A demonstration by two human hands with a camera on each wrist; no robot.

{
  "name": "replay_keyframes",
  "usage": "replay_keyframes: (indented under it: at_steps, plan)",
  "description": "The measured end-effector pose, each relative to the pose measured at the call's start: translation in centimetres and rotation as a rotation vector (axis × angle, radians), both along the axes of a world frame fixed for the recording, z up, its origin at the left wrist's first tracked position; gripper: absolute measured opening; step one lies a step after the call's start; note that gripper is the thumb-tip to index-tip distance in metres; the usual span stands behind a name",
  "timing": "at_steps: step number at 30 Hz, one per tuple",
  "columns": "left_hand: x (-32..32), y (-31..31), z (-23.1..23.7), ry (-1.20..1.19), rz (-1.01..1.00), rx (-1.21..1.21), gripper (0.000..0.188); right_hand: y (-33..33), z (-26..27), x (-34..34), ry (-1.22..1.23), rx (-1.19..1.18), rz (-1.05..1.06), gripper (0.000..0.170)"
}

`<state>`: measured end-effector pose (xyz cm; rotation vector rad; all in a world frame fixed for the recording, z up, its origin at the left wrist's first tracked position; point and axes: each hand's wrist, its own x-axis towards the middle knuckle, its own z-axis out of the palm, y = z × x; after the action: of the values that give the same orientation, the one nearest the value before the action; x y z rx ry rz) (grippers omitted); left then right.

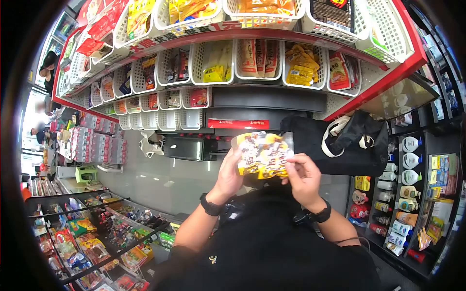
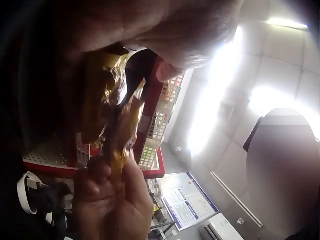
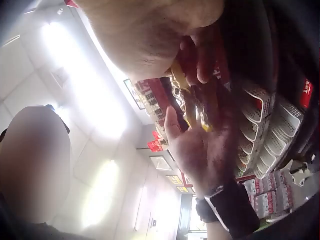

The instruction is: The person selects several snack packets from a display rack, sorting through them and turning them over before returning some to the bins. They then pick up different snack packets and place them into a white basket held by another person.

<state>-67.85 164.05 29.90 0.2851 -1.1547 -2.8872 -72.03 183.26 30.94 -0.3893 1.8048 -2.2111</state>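
Two yellow-and-clear snack packets with brown pieces inside are held up side by side in front of the chest in the head view. My left hand [image 1: 228, 175] grips the left snack packet [image 1: 246, 153] by its outer side, thumb on the front. The right snack packet [image 1: 274, 156] overlaps it, and my right hand [image 1: 305, 180] pinches this one at its right edge between thumb and fingers. From the left wrist, the right hand [image 2: 112, 200] shows below, its packet [image 2: 131, 122] seen nearly edge-on. In the right wrist view the left hand [image 3: 200, 150] lies beneath the packets, its fingers partly in shadow.
Ahead stands a red-edged shelf [image 1: 340, 41] with white baskets [image 1: 213, 58] of packaged snacks. A black bag [image 1: 310, 145] with white handles lies beyond the right hand. Bottles [image 1: 410, 161] line the right shelves; a snack rack [image 1: 97, 242] stands left. A black bin [image 1: 187, 148] is on the floor.
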Motion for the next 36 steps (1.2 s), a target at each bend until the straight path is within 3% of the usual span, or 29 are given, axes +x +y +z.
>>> replay_keyframes:
  at_steps: [4,7,8,12,15,17,19,22,25,29,31,32,33,35,36]
  plan:
    - [-1.0,1.5,0.3,0.000,-0.042,-0.132,0.043,-1.3,-0.2,-0.5,0.066,0.049,0.024,0.012]
    - [-1.8,2.0,0.8,-0.051,-0.007,-0.184,0.039,-1.0,-0.2,-1.8,0.254,0.272,0.040,0.010]
    - [-2.0,1.8,0.9,-0.097,-0.063,-0.233,0.034,-1.0,1.0,-2.4,0.464,0.332,0.045,0.010]
    - [-2.1,2.3,-0.2,-0.136,0.147,-0.411,0.030,-0.7,2.4,-4.0,0.486,0.394,0.271,0.010]
    - [-1.7,1.8,-0.3,-0.163,0.249,-0.319,0.031,-0.3,1.7,-10.9,0.943,0.461,-0.026,0.006]
    - [-1.2,1.0,-0.5,-0.173,0.231,-0.283,0.033,-0.2,2.4,-17.2,0.991,0.700,-0.241,0.010]
    - [-0.6,0.5,-1.8,-0.192,0.268,-0.296,0.033,0.0,3.2,-21.9,1.051,1.035,-0.271,0.017]
    - [0.2,0.1,-1.6,-0.216,0.264,-0.332,0.033,-1.2,2.7,-24.4,1.088,1.334,-0.287,0.023]
    - [1.2,-0.4,-1.7,-0.216,0.248,-0.277,0.032,-2.3,1.6,-24.5,1.068,1.221,-0.289,0.029]
    - [1.9,-0.8,-1.5,-0.223,0.254,-0.197,0.032,-0.6,2.6,-23.9,0.910,0.850,-0.162,0.021]
    - [1.7,-1.0,-2.5,-0.216,0.246,-0.136,0.032,0.3,4.9,-20.8,1.053,0.654,-0.314,0.009]
    - [1.4,-1.1,-2.9,-0.223,0.209,-0.110,0.034,0.7,5.4,-18.5,0.974,0.509,-0.298,0.012]
    - [1.1,-1.1,-3.0,-0.234,0.178,-0.088,0.036,0.9,5.5,-16.0,1.079,0.436,-0.295,0.018]
    - [0.1,-0.7,-3.6,-0.169,0.109,-0.142,0.040,1.0,4.0,-11.5,1.391,0.424,-0.104,0.027]
    - [-0.6,0.1,-2.1,-0.133,0.120,-0.152,0.038,1.1,3.3,-9.3,1.371,0.412,0.080,0.028]
